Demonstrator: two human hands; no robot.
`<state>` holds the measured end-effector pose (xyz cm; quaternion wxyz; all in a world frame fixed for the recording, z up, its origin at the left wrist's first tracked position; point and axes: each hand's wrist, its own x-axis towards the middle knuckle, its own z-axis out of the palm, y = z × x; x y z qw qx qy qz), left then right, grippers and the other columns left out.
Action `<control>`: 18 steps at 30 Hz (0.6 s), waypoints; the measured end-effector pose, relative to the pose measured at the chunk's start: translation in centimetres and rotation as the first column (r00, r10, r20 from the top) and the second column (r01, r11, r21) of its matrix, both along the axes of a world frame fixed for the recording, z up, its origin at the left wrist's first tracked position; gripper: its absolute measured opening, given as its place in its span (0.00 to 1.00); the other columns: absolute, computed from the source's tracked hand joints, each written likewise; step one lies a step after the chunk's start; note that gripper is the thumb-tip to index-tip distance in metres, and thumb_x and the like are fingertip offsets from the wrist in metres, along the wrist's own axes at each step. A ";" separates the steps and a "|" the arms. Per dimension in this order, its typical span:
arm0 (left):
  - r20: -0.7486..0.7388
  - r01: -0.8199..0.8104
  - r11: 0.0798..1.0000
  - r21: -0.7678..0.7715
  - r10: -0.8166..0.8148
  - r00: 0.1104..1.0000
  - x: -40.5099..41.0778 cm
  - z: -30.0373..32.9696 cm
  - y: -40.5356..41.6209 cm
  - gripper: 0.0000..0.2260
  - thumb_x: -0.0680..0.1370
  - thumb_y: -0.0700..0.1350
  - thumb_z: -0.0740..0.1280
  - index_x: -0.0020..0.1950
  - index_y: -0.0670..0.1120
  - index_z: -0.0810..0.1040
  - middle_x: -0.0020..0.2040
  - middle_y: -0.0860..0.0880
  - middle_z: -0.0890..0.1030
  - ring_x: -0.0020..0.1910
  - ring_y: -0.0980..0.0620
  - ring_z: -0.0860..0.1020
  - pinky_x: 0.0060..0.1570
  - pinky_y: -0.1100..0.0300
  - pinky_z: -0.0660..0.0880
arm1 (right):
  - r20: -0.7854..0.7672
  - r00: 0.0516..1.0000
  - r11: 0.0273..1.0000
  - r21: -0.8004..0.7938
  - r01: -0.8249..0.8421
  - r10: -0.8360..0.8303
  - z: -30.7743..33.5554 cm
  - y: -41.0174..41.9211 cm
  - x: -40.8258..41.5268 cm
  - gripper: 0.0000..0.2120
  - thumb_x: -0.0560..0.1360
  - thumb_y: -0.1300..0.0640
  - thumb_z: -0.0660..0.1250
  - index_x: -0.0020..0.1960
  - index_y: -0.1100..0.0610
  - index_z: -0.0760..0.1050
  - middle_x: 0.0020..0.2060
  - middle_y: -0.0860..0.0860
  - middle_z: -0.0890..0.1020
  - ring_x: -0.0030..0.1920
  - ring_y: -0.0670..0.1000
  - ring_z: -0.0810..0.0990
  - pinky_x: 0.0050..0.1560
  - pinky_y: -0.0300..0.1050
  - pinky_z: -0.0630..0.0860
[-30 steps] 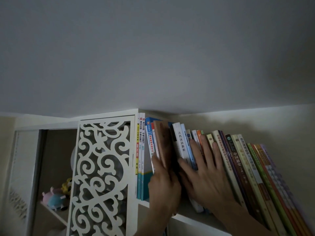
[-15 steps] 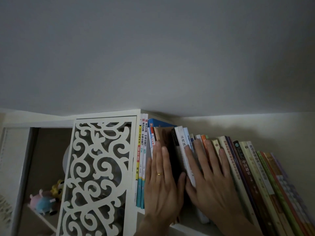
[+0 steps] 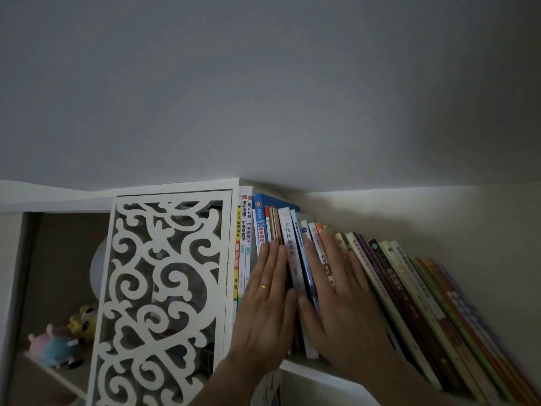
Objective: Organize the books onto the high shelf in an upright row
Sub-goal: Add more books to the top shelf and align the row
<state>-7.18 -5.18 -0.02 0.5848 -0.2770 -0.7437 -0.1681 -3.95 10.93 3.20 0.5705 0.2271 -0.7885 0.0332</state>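
Books: a row of paperback books [image 3: 295, 250] with white, blue, brown and green spines stands on the white high shelf [image 3: 304, 373], just under the ceiling, running from the white fretwork cabinet door [image 3: 164, 297] off to the right.
Brown book: the slim brown-spined book [image 3: 274, 227] now sits flush in the row between the blue-and-white book and the white-spined one; a second ago its cover stuck out and the left hand gripped it from below.
Left hand: the left hand [image 3: 266, 312], a gold ring on one finger, lies flat on the spines, fingers straight and pressed together; it has gone from gripping to pushing.
Right hand: the right hand [image 3: 342, 309] rests flat on the neighbouring spines with fingers straight and spread, much as it did a moment earlier.
Lean: the left books stand upright, while those further right appear to tilt; the wide lens may add to that.
Meaning: the insertion looks finished, and what remains is probably squaring the spines and straightening the right end.
Elsewhere: plush toys [image 3: 64, 341] lie in the open compartment on the left.
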 end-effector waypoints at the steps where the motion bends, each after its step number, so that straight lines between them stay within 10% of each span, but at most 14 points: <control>1: 0.022 0.005 1.000 0.020 -0.005 1.000 0.7 -0.5 0.4 0.27 0.86 0.48 0.51 0.83 0.38 0.52 0.85 0.43 0.50 0.84 0.42 0.50 0.79 0.38 0.57 | -0.069 0.997 0.999 -0.039 -0.029 0.026 -0.2 1.2 1.3 0.29 0.82 0.50 0.56 0.80 0.59 0.60 0.81 0.57 0.57 0.81 0.57 0.55 0.79 0.59 0.57; 5: 0.072 -0.148 0.987 -0.063 0.152 0.986 2.4 -1.1 2.7 0.33 0.86 0.60 0.53 0.85 0.47 0.44 0.85 0.49 0.42 0.84 0.49 0.43 0.80 0.50 0.45 | -0.296 0.951 0.954 -0.299 -0.004 -0.089 -1.9 7.3 5.4 0.26 0.75 0.54 0.65 0.70 0.62 0.75 0.69 0.60 0.75 0.68 0.64 0.75 0.66 0.64 0.73; 10: 0.124 -0.200 0.941 -0.273 0.241 0.962 0.9 -1.6 4.5 0.40 0.83 0.68 0.54 0.84 0.50 0.39 0.84 0.50 0.36 0.83 0.50 0.36 0.82 0.45 0.43 | 0.585 0.810 0.760 -0.512 0.399 -0.031 -3.5 14.5 4.7 0.59 0.50 0.15 0.64 0.75 0.25 0.43 0.68 0.58 0.74 0.62 0.64 0.78 0.62 0.63 0.77; 18: 0.040 -0.318 0.880 -0.354 0.354 0.934 -1.0 -1.5 2.9 0.39 0.82 0.69 0.53 0.85 0.48 0.47 0.85 0.47 0.45 0.84 0.48 0.44 0.80 0.44 0.50 | 0.713 0.686 0.836 -0.282 0.471 -0.146 -2.3 12.2 3.0 0.64 0.53 0.13 0.55 0.72 0.38 0.22 0.59 0.56 0.76 0.54 0.60 0.82 0.54 0.54 0.79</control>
